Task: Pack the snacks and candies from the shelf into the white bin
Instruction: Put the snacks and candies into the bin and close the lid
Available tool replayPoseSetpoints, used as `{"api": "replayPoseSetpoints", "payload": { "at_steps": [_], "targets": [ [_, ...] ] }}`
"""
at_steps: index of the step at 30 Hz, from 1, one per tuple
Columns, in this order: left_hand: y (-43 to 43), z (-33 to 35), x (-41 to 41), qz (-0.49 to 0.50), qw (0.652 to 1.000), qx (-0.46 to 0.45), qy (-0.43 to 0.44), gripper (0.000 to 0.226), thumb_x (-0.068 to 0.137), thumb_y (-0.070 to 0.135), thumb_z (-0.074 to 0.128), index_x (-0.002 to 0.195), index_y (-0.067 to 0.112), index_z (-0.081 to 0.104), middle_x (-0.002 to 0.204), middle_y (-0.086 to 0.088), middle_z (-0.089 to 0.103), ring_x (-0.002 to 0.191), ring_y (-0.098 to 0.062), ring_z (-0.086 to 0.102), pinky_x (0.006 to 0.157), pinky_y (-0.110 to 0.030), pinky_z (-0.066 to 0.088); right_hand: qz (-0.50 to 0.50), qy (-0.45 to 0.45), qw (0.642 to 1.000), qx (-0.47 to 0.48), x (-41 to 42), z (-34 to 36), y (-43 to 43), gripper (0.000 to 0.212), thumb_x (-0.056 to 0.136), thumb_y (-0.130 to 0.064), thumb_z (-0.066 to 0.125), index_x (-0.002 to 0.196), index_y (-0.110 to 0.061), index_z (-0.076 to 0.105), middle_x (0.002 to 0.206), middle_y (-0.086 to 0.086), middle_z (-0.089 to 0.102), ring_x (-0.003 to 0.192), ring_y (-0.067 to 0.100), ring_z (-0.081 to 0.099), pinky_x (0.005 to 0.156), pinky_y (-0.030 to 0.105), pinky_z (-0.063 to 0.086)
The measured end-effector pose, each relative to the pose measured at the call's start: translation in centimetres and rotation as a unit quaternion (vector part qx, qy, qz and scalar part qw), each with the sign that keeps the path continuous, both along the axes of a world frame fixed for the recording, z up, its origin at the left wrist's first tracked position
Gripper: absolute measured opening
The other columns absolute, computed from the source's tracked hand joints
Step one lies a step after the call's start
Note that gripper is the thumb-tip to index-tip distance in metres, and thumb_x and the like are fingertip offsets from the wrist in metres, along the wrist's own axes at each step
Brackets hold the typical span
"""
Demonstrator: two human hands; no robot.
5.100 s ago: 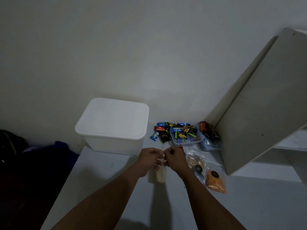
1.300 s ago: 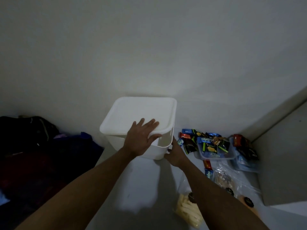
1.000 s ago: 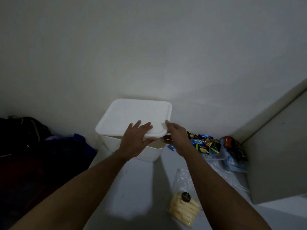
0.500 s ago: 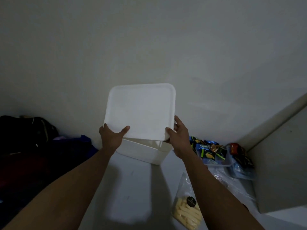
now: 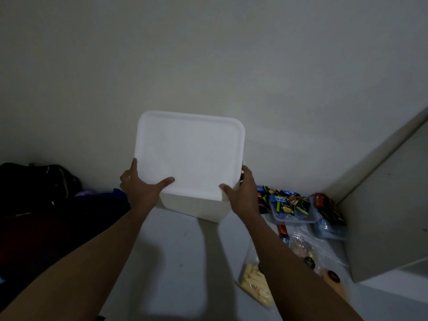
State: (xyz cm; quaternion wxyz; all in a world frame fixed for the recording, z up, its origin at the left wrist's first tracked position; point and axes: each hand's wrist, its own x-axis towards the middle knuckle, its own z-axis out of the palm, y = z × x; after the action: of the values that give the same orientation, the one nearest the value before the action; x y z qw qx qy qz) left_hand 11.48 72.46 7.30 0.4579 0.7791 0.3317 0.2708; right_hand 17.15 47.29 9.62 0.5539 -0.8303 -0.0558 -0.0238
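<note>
Facing bare wall point(image 5: 208, 54) behind the bin point(image 5: 194, 207), looking down on pale shelf point(image 5: 180, 251) beneath it. Holding the lid point(image 5: 190, 154) raised and tilted over the bin, long axis running left to right. Clasping its near left corner with the left hand point(image 5: 141, 188) and near right corner with the right hand point(image 5: 243, 195), thumbs on top. Leaving snacks point(image 5: 287, 205) heaped just right of the bin, nearer the right hand; probably setting the lid aside before packing.

White lid point(image 5: 190, 154) and bin point(image 5: 196, 208), pale-yellow snack sticks point(image 5: 254, 283), blue and green candy wrappers point(image 5: 284, 205)
</note>
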Motion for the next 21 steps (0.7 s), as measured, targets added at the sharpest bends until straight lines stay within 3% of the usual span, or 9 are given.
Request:
{"api": "replayPoseSetpoints", "payload": {
  "at_steps": [2,5,11,17,21],
  "targets": [
    [0.1,-0.9,-2.1,0.005,0.999,0.026,0.023,0.127,0.046,0.062,0.088,0.151,0.027,0.026,0.147,-0.014,0.033,0.135,-0.031,0.031,0.114,-0.046,0.03,0.016,0.005,0.999,-0.036,-1.5,-0.7,-0.2,0.098,0.076,-0.023,0.081,0.151,-0.03,0.018,0.145,0.0,0.045,0.13,0.02,0.045,0.104,0.042,0.043],
    [-0.1,-2.2,-5.8,0.015,0.994,0.069,0.088,0.115,0.05,0.072,0.08,0.147,0.035,0.031,0.147,-0.014,0.032,0.133,-0.036,0.032,0.113,-0.05,0.029,0.075,0.012,0.988,-0.131,-4.6,-1.8,-0.9,0.096,0.079,-0.029,0.078,0.153,-0.032,0.017,0.137,0.006,0.042,0.126,0.022,0.044,0.098,0.034,0.041],
    [-1.8,-6.5,-15.3,0.033,0.992,0.034,0.115,0.104,0.052,0.056,0.088,0.141,0.028,0.043,0.145,-0.016,0.03,0.132,-0.037,0.026,0.108,-0.054,0.033,0.145,0.07,0.971,-0.179,-13.2,-6.9,-2.5,0.107,0.071,-0.04,0.083,0.153,-0.035,0.014,0.129,0.0,0.039,0.119,0.017,0.047,0.092,0.031,0.046],
    [-3.0,-10.3,-23.0,-0.002,0.971,0.016,0.241,0.103,0.053,0.049,0.09,0.142,0.025,0.042,0.147,-0.017,0.027,0.134,-0.037,0.025,0.108,-0.054,0.03,0.145,0.152,0.96,-0.184,-21.6,-12.4,-3.7,0.104,0.073,-0.039,0.081,0.153,-0.034,0.013,0.124,0.0,0.041,0.115,0.019,0.048,0.085,0.03,0.045],
    [-2.2,-12.0,-24.3,-0.077,0.939,0.005,0.335,0.105,0.055,0.048,0.09,0.144,0.024,0.04,0.143,-0.018,0.027,0.13,-0.039,0.031,0.108,-0.049,0.033,0.139,0.23,0.938,-0.22,-23.3,-14.1,-4.2,0.106,0.072,-0.04,0.082,0.153,-0.029,0.014,0.133,0.006,0.039,0.129,0.024,0.037,0.1,0.037,0.038]
  ]
}}
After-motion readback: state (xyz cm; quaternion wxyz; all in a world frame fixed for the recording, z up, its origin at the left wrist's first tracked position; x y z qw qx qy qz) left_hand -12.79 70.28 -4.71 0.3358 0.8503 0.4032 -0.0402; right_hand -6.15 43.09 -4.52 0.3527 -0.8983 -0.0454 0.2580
